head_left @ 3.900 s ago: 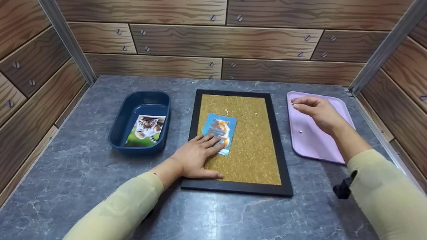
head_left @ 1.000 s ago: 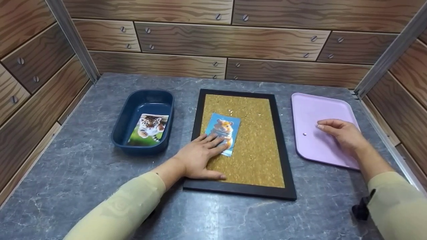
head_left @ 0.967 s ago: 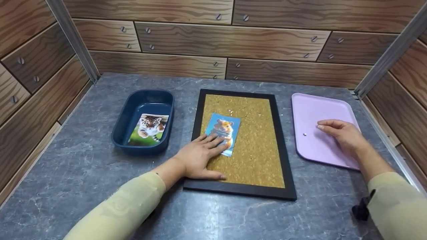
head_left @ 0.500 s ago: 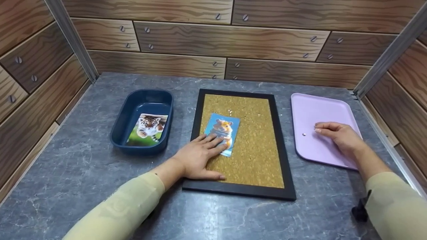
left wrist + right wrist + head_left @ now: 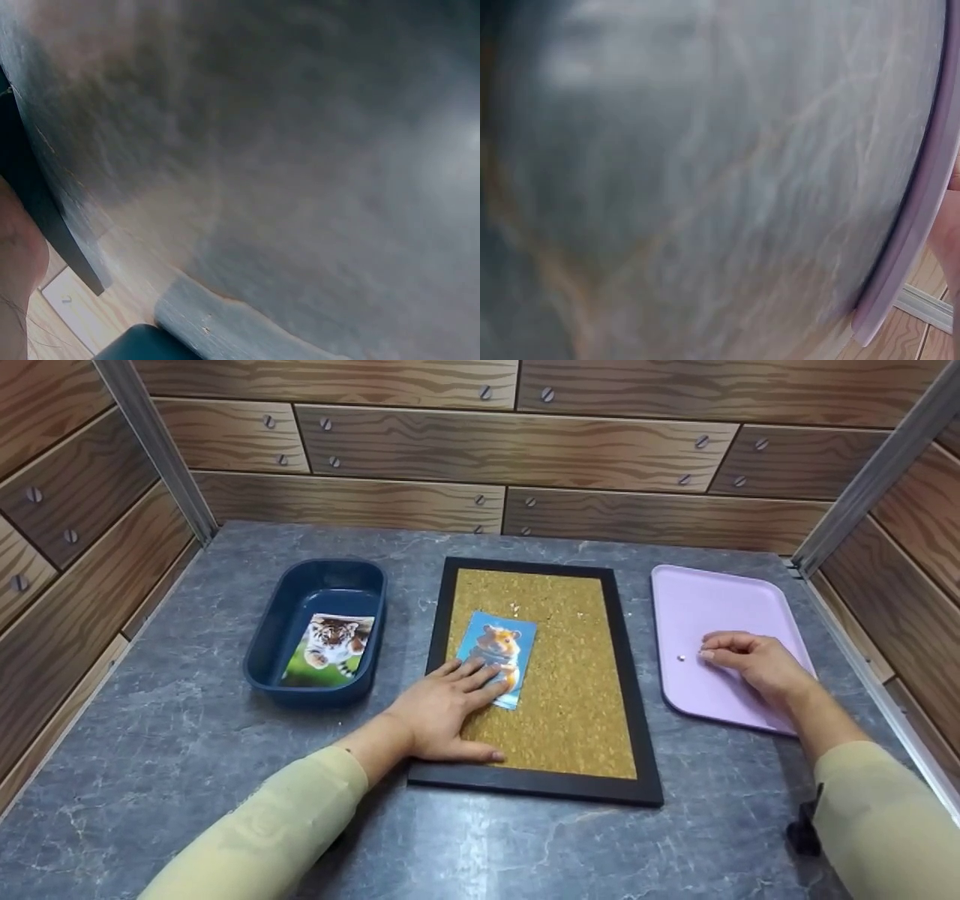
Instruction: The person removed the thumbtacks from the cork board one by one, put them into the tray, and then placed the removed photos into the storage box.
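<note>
My left hand (image 5: 442, 712) lies flat with spread fingers on the black-framed cork board (image 5: 562, 697). Its fingertips cover the lower left part of a blue hamster picture card (image 5: 499, 641) on the cork. Over the lilac tray (image 5: 720, 592), my right hand (image 5: 757, 664) has thumb and forefinger tips close together. Whether anything tiny is between them cannot be made out. Just left of those fingertips, a small silvery round piece (image 5: 681, 658) sits on the tray. The wrist views show mostly blurred tabletop; in the right one, the tray's edge (image 5: 911, 217) runs along the right side.
A dark blue bin (image 5: 259, 660) stands left of the board, with a tiger picture card (image 5: 330, 651) inside, leaning at its near end. Small light specks (image 5: 514, 607) show on the cork above the hamster card. Wood-patterned walls (image 5: 420, 442) enclose the grey marbled table (image 5: 180, 720).
My right hand has come from the tray's far left part to its middle, then shifted slightly left toward the silvery piece. The left hand and both cards have stayed put.
</note>
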